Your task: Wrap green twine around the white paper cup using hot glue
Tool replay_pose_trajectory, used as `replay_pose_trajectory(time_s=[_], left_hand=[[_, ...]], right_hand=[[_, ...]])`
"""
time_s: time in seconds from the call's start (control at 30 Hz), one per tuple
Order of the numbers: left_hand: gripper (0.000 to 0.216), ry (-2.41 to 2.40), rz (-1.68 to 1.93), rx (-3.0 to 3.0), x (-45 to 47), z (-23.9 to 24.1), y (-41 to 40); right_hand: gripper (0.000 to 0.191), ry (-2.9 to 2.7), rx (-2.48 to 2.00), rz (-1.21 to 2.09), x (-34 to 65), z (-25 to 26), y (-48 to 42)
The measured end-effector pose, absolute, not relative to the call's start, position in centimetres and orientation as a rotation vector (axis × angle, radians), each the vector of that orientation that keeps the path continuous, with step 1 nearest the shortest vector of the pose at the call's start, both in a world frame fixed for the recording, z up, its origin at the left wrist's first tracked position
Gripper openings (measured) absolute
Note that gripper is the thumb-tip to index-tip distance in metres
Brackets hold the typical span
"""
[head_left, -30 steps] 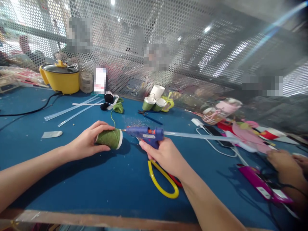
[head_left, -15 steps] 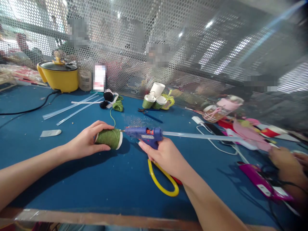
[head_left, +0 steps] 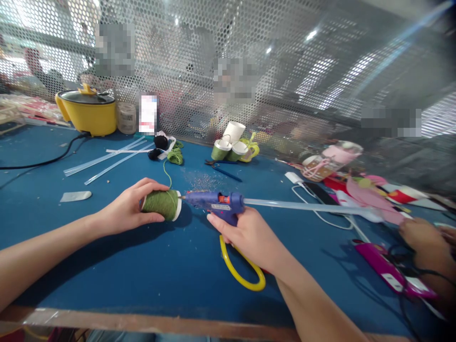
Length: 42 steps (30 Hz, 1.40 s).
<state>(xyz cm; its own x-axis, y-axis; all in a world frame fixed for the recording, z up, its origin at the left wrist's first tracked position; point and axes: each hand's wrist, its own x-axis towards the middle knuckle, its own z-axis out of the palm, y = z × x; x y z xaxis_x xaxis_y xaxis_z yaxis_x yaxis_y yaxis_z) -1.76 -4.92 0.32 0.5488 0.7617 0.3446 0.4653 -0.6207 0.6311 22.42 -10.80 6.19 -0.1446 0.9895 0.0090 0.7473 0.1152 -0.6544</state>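
My left hand (head_left: pixel 124 207) is wrapped round a paper cup (head_left: pixel 161 205) covered in green yarn, which lies on its side with its white rim toward the right. A loose strand (head_left: pixel 168 174) runs from the cup back to a small bundle of green yarn (head_left: pixel 175 156). My right hand (head_left: pixel 251 235) grips a blue hot glue gun (head_left: pixel 213 202), its nozzle at the cup's rim; whether it touches, I cannot tell. A long clear glue stick (head_left: pixel 302 205) sticks out behind the gun. Partly under my right hand lies a yellow-looped handle (head_left: pixel 242 274).
Blue-handled pliers (head_left: pixel 224 170) lie before several cups (head_left: pixel 233 131). Glue sticks (head_left: pixel 107 159), a yellow electric pot (head_left: pixel 90 113), a jar (head_left: pixel 126 118) and a lit phone (head_left: pixel 147 114) stand left. At right are a purple power strip (head_left: pixel 381 268), cables and another person's hand (head_left: pixel 422 235).
The glue gun in my right hand has shifted slightly to the right and down. My left hand and the yarn-covered cup have hardly moved.
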Motion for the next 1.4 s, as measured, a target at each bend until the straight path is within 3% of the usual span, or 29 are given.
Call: replay_pose_trajectory(time_s=[1.4], left_hand=[[0.051,1.154,0.828,2.131,-1.54,0.53,-4.63]], right_hand=[[0.027,-2.146,-1.756,0.516,22.57,6.08,-11.63]])
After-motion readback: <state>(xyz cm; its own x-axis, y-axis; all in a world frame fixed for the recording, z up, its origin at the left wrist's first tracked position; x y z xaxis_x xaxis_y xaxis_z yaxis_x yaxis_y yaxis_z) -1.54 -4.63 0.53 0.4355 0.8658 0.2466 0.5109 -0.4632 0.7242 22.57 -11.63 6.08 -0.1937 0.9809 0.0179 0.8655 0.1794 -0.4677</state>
